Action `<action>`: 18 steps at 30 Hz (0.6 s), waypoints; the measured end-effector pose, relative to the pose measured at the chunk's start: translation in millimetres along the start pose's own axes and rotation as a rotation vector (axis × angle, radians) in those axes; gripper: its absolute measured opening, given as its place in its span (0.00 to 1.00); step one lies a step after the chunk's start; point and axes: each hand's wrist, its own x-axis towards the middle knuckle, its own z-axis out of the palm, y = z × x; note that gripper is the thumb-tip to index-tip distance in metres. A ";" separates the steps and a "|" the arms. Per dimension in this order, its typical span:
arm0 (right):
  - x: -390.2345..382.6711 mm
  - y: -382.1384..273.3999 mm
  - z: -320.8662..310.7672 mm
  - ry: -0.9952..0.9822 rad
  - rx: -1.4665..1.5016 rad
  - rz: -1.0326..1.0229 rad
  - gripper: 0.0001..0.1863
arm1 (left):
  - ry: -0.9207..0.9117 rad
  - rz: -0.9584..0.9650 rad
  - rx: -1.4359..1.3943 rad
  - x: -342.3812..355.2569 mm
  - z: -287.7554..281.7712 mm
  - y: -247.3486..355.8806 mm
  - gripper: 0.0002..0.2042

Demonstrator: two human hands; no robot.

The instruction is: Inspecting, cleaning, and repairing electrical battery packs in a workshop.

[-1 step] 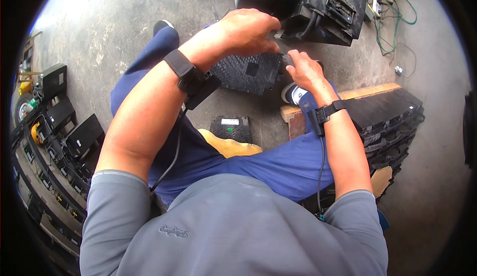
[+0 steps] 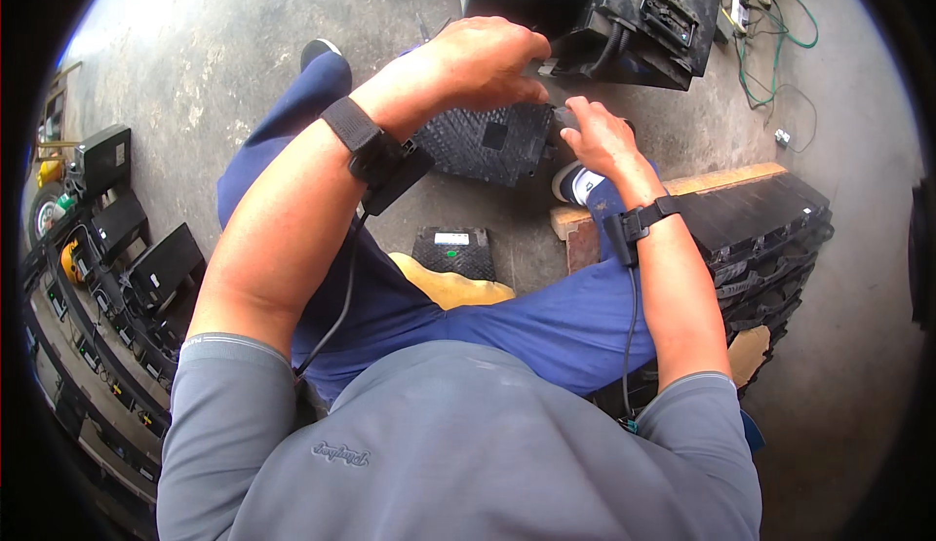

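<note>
My left hand [image 2: 478, 61] reaches over a black ribbed panel [image 2: 483, 141] with its fingers curled. What they grip, if anything, is hidden. My right hand [image 2: 602, 138] is closed at the panel's right corner, with thumb and fingers around a small dark grey piece [image 2: 565, 118]. The kind of that piece cannot be made out. Just beyond both hands lies a large black case [image 2: 648, 19] with thick black cables [image 2: 612, 52] along its near side.
A smaller black ribbed unit [image 2: 454, 251] lies between my legs by a yellow pad [image 2: 448, 286]. Black modules [image 2: 756, 214] are stacked at right beside a wooden beam [image 2: 721, 180]. Black boxes [image 2: 166, 263] line the left side. Green cable [image 2: 780, 39] trails at far right.
</note>
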 end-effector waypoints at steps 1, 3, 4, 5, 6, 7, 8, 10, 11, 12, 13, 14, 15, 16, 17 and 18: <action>1.0 0.8 -1.5 0.029 0.009 -0.019 0.22 | 0.000 -0.001 0.000 -0.2 -0.4 -0.2 0.21; 4.6 2.6 -5.8 -0.049 0.084 0.068 0.22 | -0.045 -0.004 0.023 -0.7 -1.9 -0.8 0.24; 4.3 1.7 -5.4 -0.026 0.044 0.082 0.22 | -0.054 -0.010 0.022 -1.5 -1.9 -0.5 0.24; 3.9 1.6 -6.0 -0.055 0.043 0.092 0.22 | -0.046 -0.005 0.024 -1.7 -2.0 -0.3 0.24; 3.9 1.7 -6.8 -0.031 0.021 0.022 0.21 | -0.033 0.004 0.027 -1.5 -1.9 0.0 0.24; 2.4 1.3 -6.8 -0.030 -0.011 -0.029 0.21 | -0.038 0.001 0.026 -1.3 -1.6 0.4 0.24; 1.9 0.9 -7.2 -0.007 -0.002 -0.047 0.21 | -0.043 -0.002 0.030 -1.2 -1.7 0.6 0.24; 0.6 0.6 -8.6 -0.056 -0.086 -0.050 0.20 | -0.048 -0.004 0.034 -0.9 -1.4 0.7 0.24; 0.1 0.8 -9.6 -0.055 -0.086 -0.049 0.20 | -0.045 -0.003 0.033 -0.9 -1.0 0.9 0.24; -0.9 0.6 -10.1 -0.058 -0.076 -0.036 0.20 | -0.036 0.000 0.031 -1.1 -0.6 0.9 0.24; -0.3 0.9 -11.3 -0.029 -0.069 -0.033 0.20 | -0.041 -0.003 0.031 -1.2 -0.4 0.7 0.24; -0.9 0.6 -11.2 -0.061 -0.065 -0.023 0.20 | -0.034 0.003 0.033 -1.3 -0.1 0.8 0.24; -0.3 0.5 -11.4 -0.064 -0.044 -0.012 0.19 | -0.028 0.009 0.037 -1.2 0.2 0.7 0.24; 0.5 0.6 -11.5 -0.086 -0.032 0.011 0.19 | -0.029 0.010 0.033 -0.6 0.2 0.7 0.24; 0.9 0.4 -11.0 -0.064 -0.023 0.001 0.19 | -0.038 0.007 0.035 0.0 0.1 0.6 0.24; 3.7 0.2 -10.9 -0.073 0.015 0.037 0.19 | -0.047 0.002 0.036 0.0 -0.3 0.3 0.25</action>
